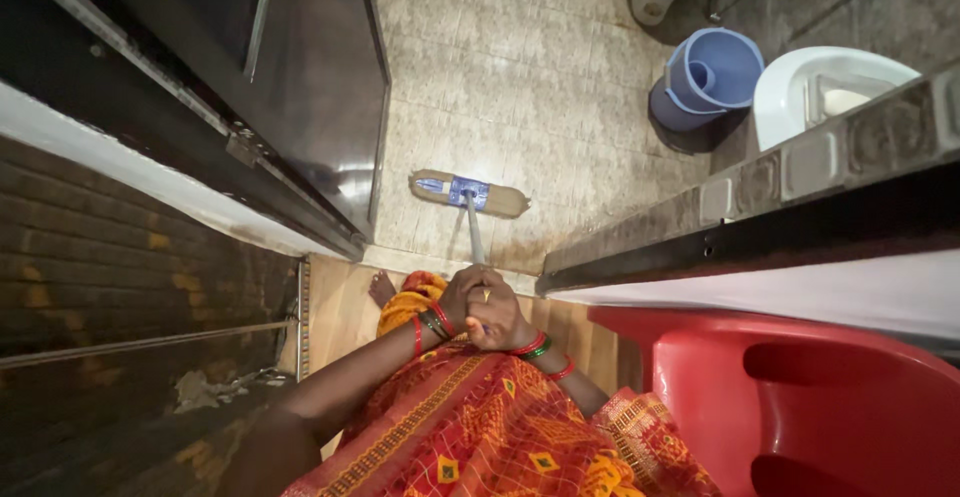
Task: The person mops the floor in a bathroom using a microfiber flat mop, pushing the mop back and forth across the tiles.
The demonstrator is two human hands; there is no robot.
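Orange and red patterned cloth fills the bottom of the view, right under the camera, with a red plastic chair just beside it on the right. A bit further out, both hands are stacked on the top end of a mop handle. Left hand and right hand are touching each other, fingers closed tight around the pole, so the grip is fully wrapped on the handle with nothing loose. Red and green bangles sit on both wrists. A bare foot pokes out just left of the hands, on the wooden floor strip at the doorway.

From the hands the handle runs straight ahead and down, away from the person, over the threshold into the bathroom. Its long axis points forward, almost dead centre, and both hands are about equally near it, the left a touch further up the pole.

Mop head lies flat on the beige tiled floor, set crosswise to the handle, beside the open dark door. Well beyond it sit a blue bucket and, near that, a white toilet.
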